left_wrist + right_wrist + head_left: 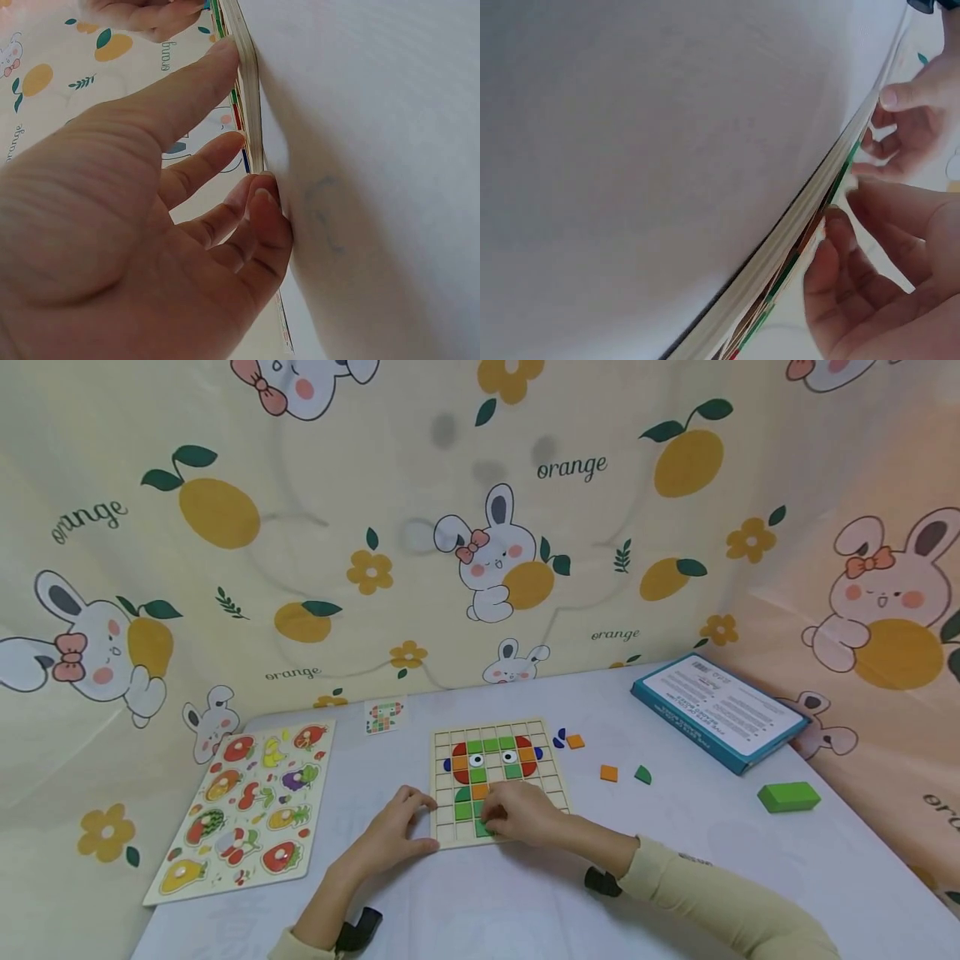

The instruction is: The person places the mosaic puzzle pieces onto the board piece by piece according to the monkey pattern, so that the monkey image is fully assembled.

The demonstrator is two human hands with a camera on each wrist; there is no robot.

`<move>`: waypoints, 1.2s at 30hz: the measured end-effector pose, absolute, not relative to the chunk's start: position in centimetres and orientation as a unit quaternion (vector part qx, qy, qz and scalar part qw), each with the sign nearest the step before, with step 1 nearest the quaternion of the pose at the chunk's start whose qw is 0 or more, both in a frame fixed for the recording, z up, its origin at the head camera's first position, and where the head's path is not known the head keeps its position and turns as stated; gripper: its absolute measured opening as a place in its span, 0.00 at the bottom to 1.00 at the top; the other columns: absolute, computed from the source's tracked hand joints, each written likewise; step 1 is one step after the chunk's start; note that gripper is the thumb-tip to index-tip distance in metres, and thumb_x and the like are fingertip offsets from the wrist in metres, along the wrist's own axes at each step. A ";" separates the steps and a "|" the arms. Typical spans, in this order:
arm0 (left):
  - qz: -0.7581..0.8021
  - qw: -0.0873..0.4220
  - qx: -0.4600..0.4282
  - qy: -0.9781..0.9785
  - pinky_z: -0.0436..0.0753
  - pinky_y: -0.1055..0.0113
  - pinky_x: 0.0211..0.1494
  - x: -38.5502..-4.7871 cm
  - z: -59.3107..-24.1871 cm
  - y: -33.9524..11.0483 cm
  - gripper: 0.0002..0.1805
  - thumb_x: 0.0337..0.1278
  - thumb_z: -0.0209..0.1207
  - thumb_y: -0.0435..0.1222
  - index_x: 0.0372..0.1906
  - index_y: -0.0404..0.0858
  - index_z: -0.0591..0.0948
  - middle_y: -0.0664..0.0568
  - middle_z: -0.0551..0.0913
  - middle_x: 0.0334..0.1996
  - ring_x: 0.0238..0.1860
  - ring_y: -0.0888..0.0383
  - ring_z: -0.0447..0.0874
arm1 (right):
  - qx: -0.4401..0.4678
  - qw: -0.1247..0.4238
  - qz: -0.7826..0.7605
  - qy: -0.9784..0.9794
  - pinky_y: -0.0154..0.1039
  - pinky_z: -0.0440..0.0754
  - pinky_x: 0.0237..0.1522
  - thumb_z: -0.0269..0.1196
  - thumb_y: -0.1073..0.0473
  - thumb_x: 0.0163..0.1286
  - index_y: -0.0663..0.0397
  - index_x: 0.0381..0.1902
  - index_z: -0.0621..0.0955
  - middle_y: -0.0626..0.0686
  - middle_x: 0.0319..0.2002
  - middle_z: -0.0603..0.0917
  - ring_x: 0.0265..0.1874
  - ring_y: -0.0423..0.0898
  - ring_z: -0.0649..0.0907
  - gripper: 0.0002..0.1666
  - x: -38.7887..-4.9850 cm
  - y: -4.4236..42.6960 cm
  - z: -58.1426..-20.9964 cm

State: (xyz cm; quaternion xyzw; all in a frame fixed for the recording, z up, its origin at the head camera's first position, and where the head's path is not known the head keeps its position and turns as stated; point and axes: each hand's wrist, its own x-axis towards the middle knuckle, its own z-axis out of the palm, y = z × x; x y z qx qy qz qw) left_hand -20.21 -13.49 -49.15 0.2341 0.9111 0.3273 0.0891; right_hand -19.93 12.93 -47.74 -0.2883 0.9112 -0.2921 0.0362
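Observation:
A square grid board lies on the white table, bearing a picture built of green, orange, red and blue pieces with two eye pieces. My left hand is at its near left corner; thumb and fingers touch the edge of the board, with some fingers bent. Over the lower middle of the board is my right hand, fingers bent down by a green piece. In the right wrist view the right thumb and fingertips meet the board's top, and whether they pinch a piece is hidden.
Loose orange, blue and green pieces lie right of the board. Farther right are a green block and a blue-edged box. A fruit puzzle board lies left, a small pattern card behind. A printed curtain hangs around.

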 end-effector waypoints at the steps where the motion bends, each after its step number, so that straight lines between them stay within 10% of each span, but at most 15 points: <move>1: 0.328 0.090 0.235 0.910 0.75 0.63 0.47 -20.2 -49.2 -13.5 0.28 0.51 0.74 0.42 0.57 0.42 0.76 0.53 0.71 0.50 0.45 0.57 0.70 | -0.281 0.037 -0.300 0.911 0.32 0.75 0.33 0.71 0.63 0.63 0.52 0.32 0.88 0.39 0.29 0.79 0.29 0.36 0.74 0.01 -20.0 13.2 -47.6; 17: 0.325 0.091 0.233 0.912 0.76 0.63 0.48 -20.0 -48.9 -13.1 0.29 0.50 0.74 0.42 0.57 0.41 0.76 0.52 0.71 0.51 0.45 0.57 0.71 | -0.069 0.023 -0.206 0.976 0.51 0.79 0.41 0.72 0.64 0.58 0.64 0.47 0.84 0.60 0.41 0.80 0.40 0.54 0.78 0.19 -22.9 26.9 -46.4; 36: 0.331 0.089 0.233 0.910 0.76 0.62 0.48 -20.1 -49.0 -13.4 0.29 0.50 0.74 0.42 0.56 0.41 0.76 0.52 0.71 0.51 0.45 0.56 0.71 | -0.110 0.041 -0.370 0.921 0.36 0.71 0.30 0.70 0.70 0.60 0.60 0.31 0.78 0.51 0.26 0.75 0.28 0.46 0.73 0.08 -23.2 27.4 -46.7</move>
